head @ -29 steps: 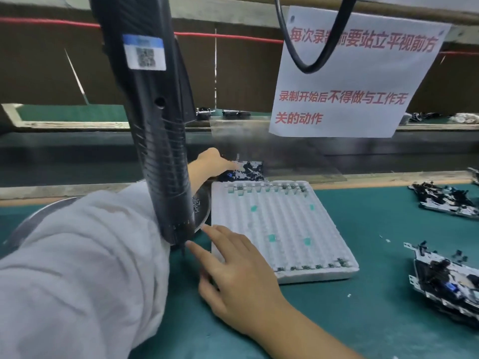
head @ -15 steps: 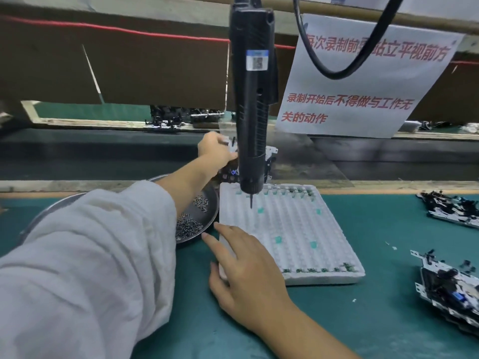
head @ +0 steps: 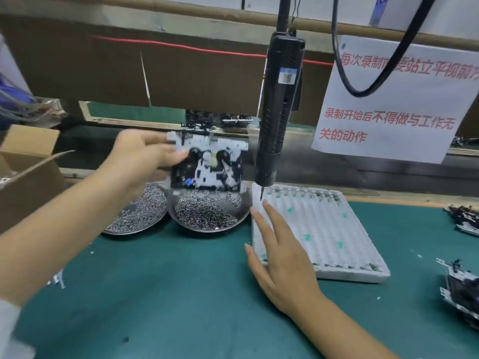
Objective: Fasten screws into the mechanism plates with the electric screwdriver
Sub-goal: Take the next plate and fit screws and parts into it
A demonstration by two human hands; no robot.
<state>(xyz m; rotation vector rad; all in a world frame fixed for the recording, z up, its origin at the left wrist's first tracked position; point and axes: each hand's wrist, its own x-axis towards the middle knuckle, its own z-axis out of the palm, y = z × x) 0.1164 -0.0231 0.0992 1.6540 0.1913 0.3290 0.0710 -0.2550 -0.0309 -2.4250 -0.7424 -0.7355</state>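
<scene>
green table mat [head: 181, 294] | black electric screwdriver [head: 278, 117], blue-white QR label | black-and-white mechanism plate [head: 207, 164], small blue spot | white gridded tray [head: 318, 229], green dots | silver screws [head: 204, 211] in dark metal dishes | white paper sign [head: 388, 120], red lettering | brown cardboard box [head: 28, 161]
</scene>
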